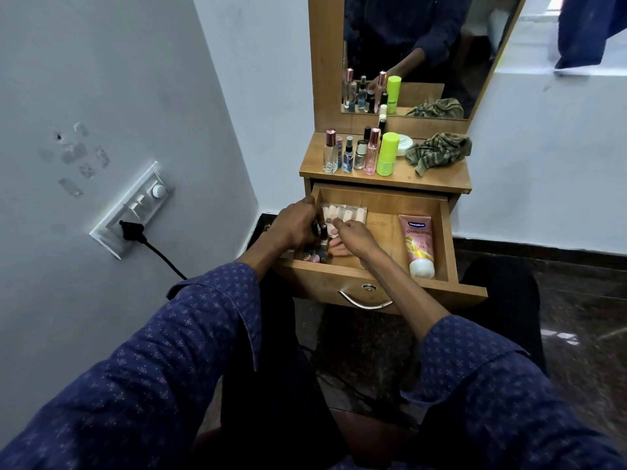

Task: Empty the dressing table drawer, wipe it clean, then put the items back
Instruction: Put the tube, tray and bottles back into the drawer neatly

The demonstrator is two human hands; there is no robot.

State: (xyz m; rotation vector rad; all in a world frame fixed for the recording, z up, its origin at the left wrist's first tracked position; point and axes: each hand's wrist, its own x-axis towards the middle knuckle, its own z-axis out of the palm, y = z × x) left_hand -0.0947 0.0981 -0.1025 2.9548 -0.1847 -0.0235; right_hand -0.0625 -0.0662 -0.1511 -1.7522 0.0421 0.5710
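Note:
The wooden drawer (448, 232) of the dressing table is pulled open. Both hands are inside its left part. My left hand (293, 225) grips a small dark-capped bottle (322, 232) above a cluster of small nail polish bottles (314, 256) in the front left corner. My right hand (353, 237) reaches in beside it with curled fingers; what it holds is hidden. A clear case of pale rolls (344, 212) lies at the back left. A pink Vaseline tube (418, 244) lies along the right side.
On the table top (437, 179) stand several perfume and spray bottles (351, 154), a lime green container (387, 153), a white jar (405, 144) and a crumpled green cloth (439, 150). A mirror (424, 35) rises behind. A wall switch panel with a black plug (130, 228) is at left.

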